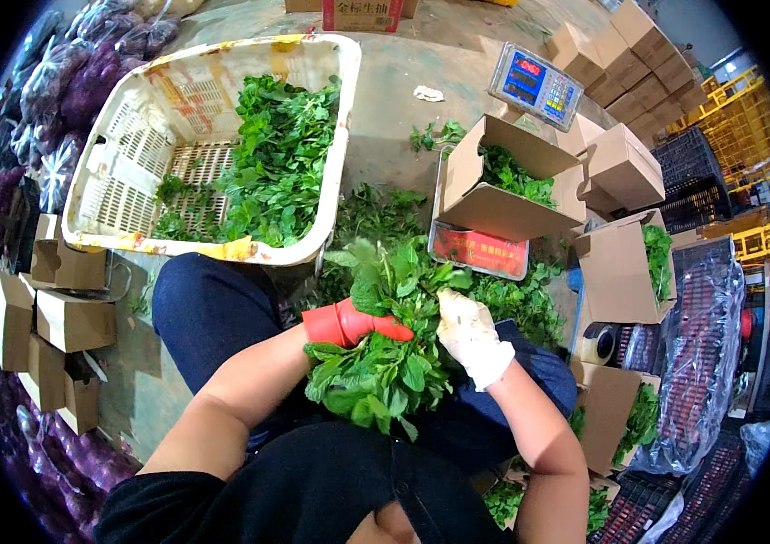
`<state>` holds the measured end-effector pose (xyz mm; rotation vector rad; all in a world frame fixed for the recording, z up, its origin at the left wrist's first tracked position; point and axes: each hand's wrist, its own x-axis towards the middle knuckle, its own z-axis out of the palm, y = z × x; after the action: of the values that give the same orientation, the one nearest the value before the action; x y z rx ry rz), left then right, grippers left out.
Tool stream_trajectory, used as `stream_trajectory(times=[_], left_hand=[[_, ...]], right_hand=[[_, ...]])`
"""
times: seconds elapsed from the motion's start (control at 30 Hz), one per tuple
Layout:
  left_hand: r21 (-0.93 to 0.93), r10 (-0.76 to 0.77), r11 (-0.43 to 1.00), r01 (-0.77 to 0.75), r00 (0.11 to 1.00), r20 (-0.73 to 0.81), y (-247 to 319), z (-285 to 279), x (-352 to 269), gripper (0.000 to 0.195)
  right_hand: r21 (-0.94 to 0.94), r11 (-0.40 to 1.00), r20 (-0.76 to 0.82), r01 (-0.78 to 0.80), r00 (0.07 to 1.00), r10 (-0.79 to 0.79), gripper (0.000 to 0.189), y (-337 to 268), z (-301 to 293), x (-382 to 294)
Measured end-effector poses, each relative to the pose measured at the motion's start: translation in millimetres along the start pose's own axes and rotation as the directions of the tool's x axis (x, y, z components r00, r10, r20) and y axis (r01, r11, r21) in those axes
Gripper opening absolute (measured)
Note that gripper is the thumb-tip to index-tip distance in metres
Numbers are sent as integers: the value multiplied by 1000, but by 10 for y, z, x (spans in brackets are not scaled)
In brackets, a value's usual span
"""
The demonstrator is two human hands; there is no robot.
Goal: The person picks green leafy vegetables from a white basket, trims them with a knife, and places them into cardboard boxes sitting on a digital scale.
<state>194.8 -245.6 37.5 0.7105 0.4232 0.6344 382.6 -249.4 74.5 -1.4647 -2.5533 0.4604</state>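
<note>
My left hand (358, 325), in a red rubber glove, grips a large bunch of leafy green mint-like herb (392, 377) above my lap. At the bunch's right side is my right hand (468, 333), in a white glove with its fingers curled together at some stems. Leaves hide part of both hands' fingers. Ahead to the left stands a white plastic basket (347, 156), with more herb sprigs (283, 163) heaped along its right side. An open cardboard box (514, 217) partly filled with greens (517, 177) rests on a scale platform (477, 251) ahead to the right.
Loose sprigs (385, 211) litter the floor before me. The scale's lit display (536, 85) stands behind the box. More herb-filled boxes (620, 272) and a tape roll (598, 342) are at right, by plastic-wrapped crates (694, 353). Small cartons (75, 319) and bagged purple produce (92, 75) lie left.
</note>
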Motion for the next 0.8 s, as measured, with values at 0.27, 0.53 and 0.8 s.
stream_trajectory(times=[0.27,0.53,0.8], left_hand=[[274,80,961,-29,981,-175,342,-56,-58,44],[832,219,532,157,924,-314,-270,-408,160,53],[617,46,692,375,830,-556,176,-94,-12,41]], right_hand=[[-206,975,85,-83,991,102,8,409,-144,-347],[-322,946,-33,39,998,-52,7,-223,-94,-64],[-251,960,0,-127,991,131,10,-168,-3,-86]])
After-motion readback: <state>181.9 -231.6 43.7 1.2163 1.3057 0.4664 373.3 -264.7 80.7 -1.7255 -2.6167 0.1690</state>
